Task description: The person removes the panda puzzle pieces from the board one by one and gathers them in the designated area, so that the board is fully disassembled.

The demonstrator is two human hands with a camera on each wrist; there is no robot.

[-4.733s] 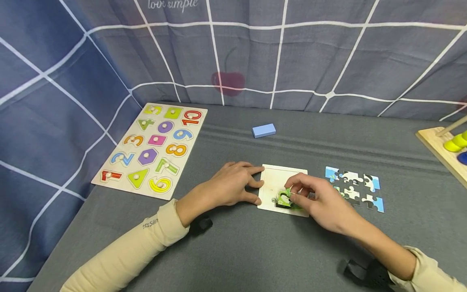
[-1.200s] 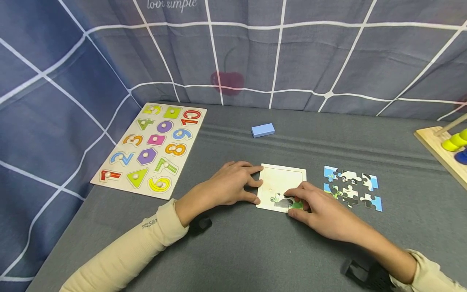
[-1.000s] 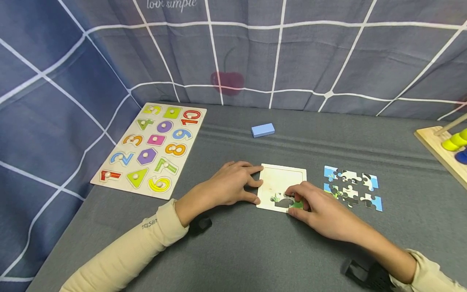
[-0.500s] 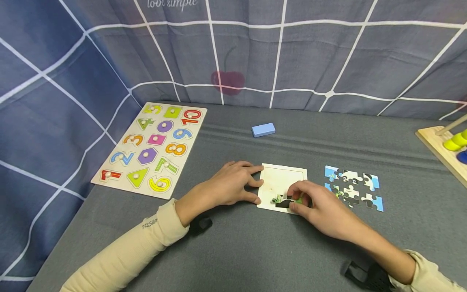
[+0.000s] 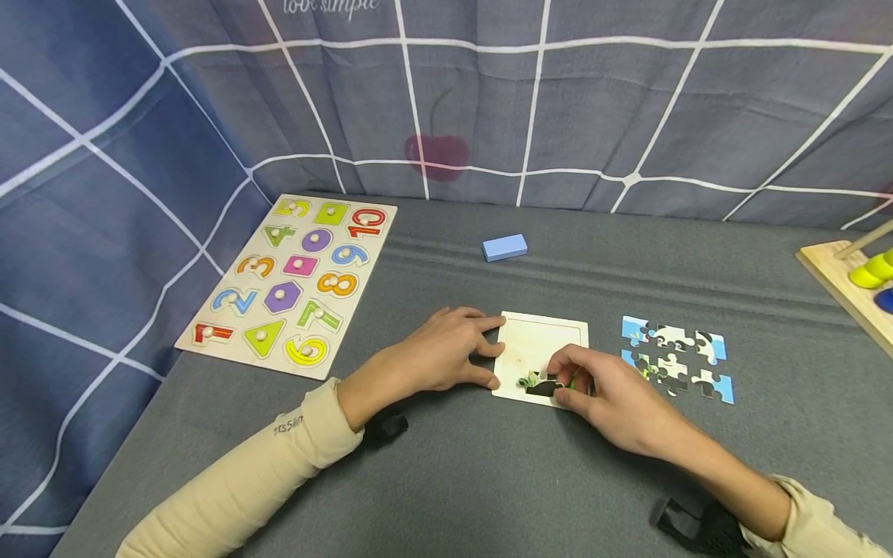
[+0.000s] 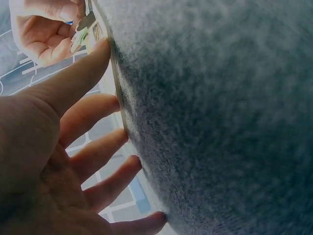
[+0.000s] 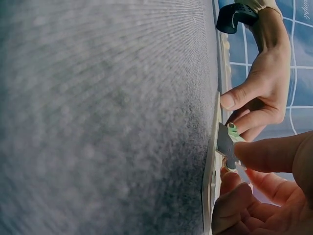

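A small cream puzzle tray [image 5: 537,337] lies on the grey table. My left hand [image 5: 446,353] rests flat at its left edge, straight fingers touching the rim [image 6: 117,93]. My right hand [image 5: 593,384] pinches a green and black puzzle piece [image 5: 540,383] at the tray's front edge; in the right wrist view the piece [image 7: 226,142] stands tilted on the tray [image 7: 211,171] between thumb and fingers. Several loose blue, white and black puzzle pieces [image 5: 675,359] lie on the table right of the tray.
A number and shape peg board [image 5: 289,283] lies at the left. A light blue block [image 5: 505,247] sits behind the tray. A wooden stacking toy [image 5: 854,283] stands at the right edge. A checked blue cloth [image 5: 446,101] hangs behind and to the left.
My right hand's fingers have curled in over the piece and shifted it slightly at the tray's front edge. The left hand has stayed put.
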